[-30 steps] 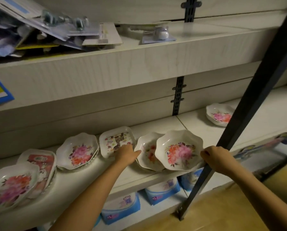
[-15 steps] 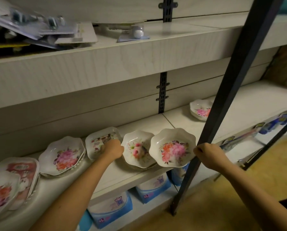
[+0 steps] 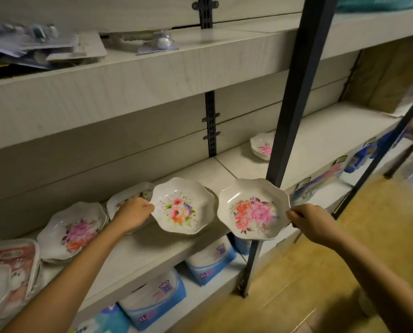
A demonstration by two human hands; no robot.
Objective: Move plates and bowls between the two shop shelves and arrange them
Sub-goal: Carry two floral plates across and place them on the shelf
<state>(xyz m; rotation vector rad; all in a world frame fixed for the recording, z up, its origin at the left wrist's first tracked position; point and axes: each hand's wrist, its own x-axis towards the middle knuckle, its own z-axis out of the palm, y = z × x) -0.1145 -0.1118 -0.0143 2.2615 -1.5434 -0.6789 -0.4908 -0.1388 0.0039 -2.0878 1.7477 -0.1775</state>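
Pinch grips both sides: left hand (image 3: 134,213) holds left bowl (image 3: 182,205) by the rim edge farthest from the post (image 3: 296,104), fingers curled over the lip; right hand (image 3: 310,218) pinches right bowl (image 3: 253,210) at its rim, just right of the post's lower part.

Both bowls are glossy white and shallow, with a scalloped wavy rim and a pink-orange flower print in the well. Material cannot be told, plastic or glazed. They are near-round with no clear long axis. Both are tilted, wells facing up and toward the camera.

Left bowl is left of the post, over the shelf (image 3: 152,246), with a shadow under it; contact with the board cannot be told. Right bowl crosses in front of the post and overhangs the shelf's front edge. The two rims are near each other with a small gap between.

The shelf is a pale matte wood-grain board with a straight front edge. The post is black square metal. Open board stretches right of the post, and a bowl stack (image 3: 262,146) lies just behind the post, partly hidden.

Further left of the post are a square plate (image 3: 128,195) behind the left hand, a flower bowl (image 3: 73,229) and a red-print plate (image 3: 11,255) at the frame edge. Below the shelf, left of the post's foot, are soft blue-white packs (image 3: 152,299). Right of the post is wood-look floor (image 3: 320,272), open.
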